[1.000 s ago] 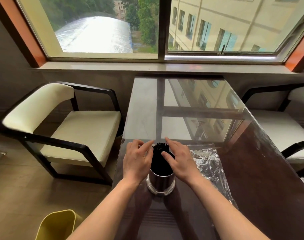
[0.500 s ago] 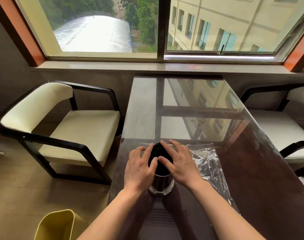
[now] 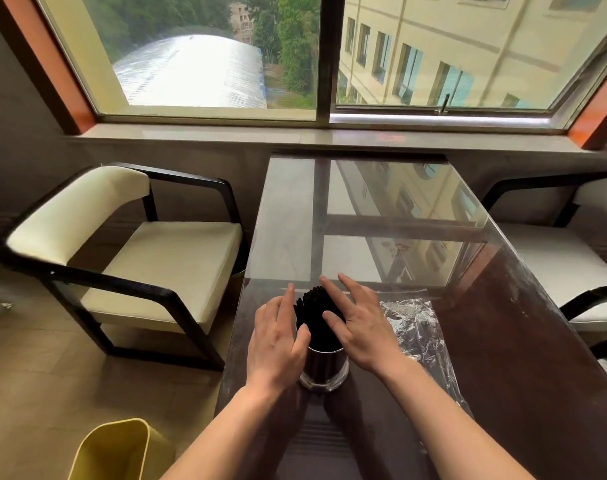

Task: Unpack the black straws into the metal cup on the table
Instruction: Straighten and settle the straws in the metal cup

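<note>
A bundle of black straws (image 3: 315, 315) stands upright in the metal cup (image 3: 324, 368) near the table's front left. My left hand (image 3: 278, 337) lies against the left side of the bundle, its fingers spread and its thumb at the cup's rim. On the other side my right hand (image 3: 359, 327) presses the straws with flat, spread fingers. Neither hand closes around the bundle. The cup's left wall is partly hidden behind my left hand.
Crumpled clear plastic wrap (image 3: 416, 334) lies on the dark glass-topped table (image 3: 364, 220) just right of the cup. Cream chairs stand at the left (image 3: 129, 251) and right (image 3: 572, 258). A yellow bin (image 3: 118, 452) sits on the floor, lower left.
Both hands came closer onto the straw bundle and shifted slightly along it. The straws stay in the cup, which has not moved.
</note>
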